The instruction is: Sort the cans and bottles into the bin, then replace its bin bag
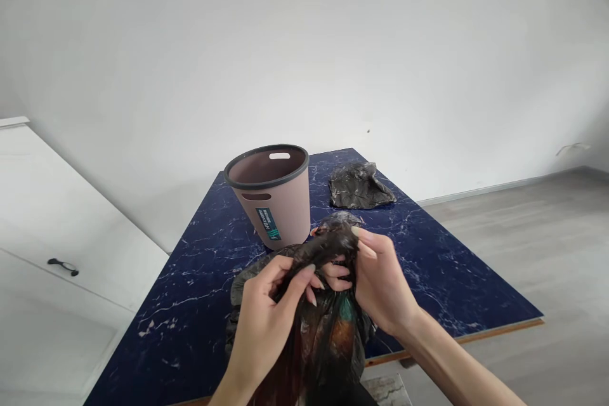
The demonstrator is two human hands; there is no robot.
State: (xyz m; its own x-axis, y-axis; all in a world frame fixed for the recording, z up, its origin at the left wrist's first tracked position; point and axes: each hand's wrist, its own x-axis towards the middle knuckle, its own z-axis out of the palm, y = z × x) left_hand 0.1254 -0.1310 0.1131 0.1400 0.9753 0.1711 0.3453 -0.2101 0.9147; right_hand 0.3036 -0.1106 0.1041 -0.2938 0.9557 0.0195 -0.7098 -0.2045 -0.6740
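Observation:
A filled, thin black garbage bag point(328, 342) is at the near edge of the table, with coloured contents showing faintly through it. My left hand point(271, 304) pinches the bag's gathered top from the left. From the right, my right hand point(380, 273) grips the same twisted plastic, its thumb and fingers closed at the top. Some fingertips are partly hidden behind the plastic. Just beyond my hands stands a pinkish-brown garbage bin point(295, 209), upright, with a dark rim, handle slots and a teal label. No liner shows inside it.
Another crumpled black plastic bag point(358, 187) lies at the back right of the blue marble-patterned table point(185, 304). A white cabinet point(57, 216) with a black handle stands at the left. Behind is a white wall, and grey floor point(523, 228) extends on the right.

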